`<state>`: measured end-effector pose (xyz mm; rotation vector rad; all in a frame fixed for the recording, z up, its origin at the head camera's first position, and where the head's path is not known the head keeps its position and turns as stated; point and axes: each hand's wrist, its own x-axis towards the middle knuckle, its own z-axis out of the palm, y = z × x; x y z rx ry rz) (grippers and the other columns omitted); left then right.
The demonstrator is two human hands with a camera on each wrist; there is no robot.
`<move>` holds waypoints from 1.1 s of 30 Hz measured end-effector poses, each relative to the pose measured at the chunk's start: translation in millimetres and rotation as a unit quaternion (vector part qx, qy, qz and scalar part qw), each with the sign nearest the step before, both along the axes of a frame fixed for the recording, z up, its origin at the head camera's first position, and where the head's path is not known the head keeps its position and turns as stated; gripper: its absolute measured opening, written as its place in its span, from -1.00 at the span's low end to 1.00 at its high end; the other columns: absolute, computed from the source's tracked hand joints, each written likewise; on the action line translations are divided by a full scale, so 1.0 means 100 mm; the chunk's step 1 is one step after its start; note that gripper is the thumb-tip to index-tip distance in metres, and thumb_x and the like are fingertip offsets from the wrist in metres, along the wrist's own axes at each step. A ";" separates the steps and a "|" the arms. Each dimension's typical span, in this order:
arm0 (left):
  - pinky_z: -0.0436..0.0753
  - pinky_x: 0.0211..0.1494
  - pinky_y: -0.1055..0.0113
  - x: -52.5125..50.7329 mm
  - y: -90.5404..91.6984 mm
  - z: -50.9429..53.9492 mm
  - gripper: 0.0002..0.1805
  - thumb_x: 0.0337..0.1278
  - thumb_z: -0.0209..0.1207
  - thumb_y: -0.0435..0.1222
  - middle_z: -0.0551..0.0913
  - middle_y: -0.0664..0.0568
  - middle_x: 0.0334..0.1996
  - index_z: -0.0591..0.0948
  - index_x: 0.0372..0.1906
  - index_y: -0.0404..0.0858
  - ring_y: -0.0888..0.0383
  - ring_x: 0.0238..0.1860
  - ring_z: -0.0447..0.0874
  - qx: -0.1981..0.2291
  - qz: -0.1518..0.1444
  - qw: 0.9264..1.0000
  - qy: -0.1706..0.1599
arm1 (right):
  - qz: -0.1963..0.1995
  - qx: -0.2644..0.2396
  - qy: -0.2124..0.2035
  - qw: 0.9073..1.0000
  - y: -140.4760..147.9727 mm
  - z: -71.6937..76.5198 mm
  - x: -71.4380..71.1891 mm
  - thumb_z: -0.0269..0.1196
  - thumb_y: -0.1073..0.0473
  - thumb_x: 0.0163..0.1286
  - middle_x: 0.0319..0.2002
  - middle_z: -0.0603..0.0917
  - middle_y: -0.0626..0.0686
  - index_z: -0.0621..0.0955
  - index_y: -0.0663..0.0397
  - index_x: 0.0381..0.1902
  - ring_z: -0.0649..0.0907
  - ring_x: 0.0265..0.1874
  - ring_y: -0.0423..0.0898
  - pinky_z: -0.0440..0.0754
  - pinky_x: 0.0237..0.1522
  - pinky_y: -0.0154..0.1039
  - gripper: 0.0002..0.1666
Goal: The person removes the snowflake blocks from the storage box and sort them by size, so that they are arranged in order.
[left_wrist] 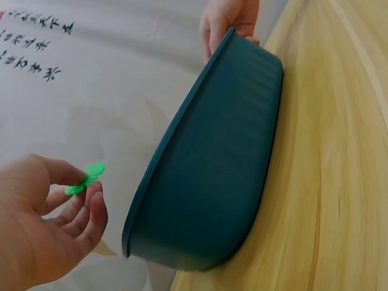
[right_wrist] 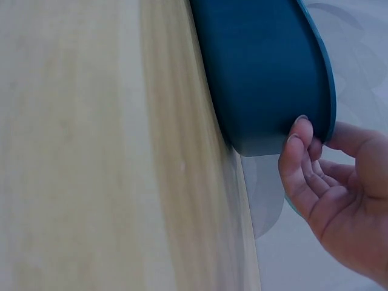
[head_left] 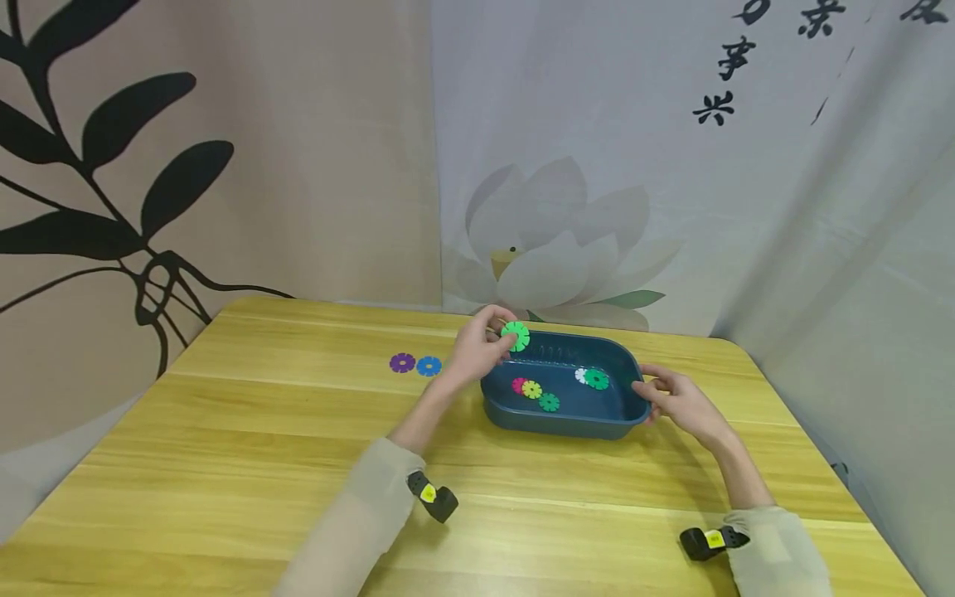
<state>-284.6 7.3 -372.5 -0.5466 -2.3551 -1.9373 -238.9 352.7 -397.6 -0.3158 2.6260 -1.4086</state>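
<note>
A blue-green basin (head_left: 567, 424) stands on the table, with several toothed discs inside, among them a dark green disc (head_left: 549, 402) and a yellow disc (head_left: 532, 390). Over its left end, my left hand (head_left: 481, 344) pinches a bright green disc (head_left: 516, 336) between thumb and fingers; the left wrist view shows this disc (left_wrist: 86, 178) edge-on, apart from the basin (left_wrist: 206, 157). My right hand (head_left: 682, 404) grips the basin's right end, thumb at the rim and fingers against the outer wall, as the right wrist view also shows (right_wrist: 339, 188).
Left of the basin, a purple disc (head_left: 402, 362) and a blue disc (head_left: 429, 366) lie side by side on the wooden table (head_left: 261, 431). A printed curtain (head_left: 336, 166) hangs behind the table's back edge.
</note>
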 end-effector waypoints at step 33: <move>0.71 -0.28 0.22 -0.01 -1.25 -0.20 -0.65 0.43 0.11 -0.42 0.47 -0.20 -0.09 0.44 0.22 -0.42 -0.12 -0.27 0.64 -0.069 0.038 0.997 -0.017 | -0.001 -0.009 0.001 1.000 0.01 -0.01 0.00 0.14 0.10 0.59 -0.24 0.58 0.26 0.19 0.46 0.47 0.66 -0.48 0.18 0.69 -0.21 -0.22 -0.27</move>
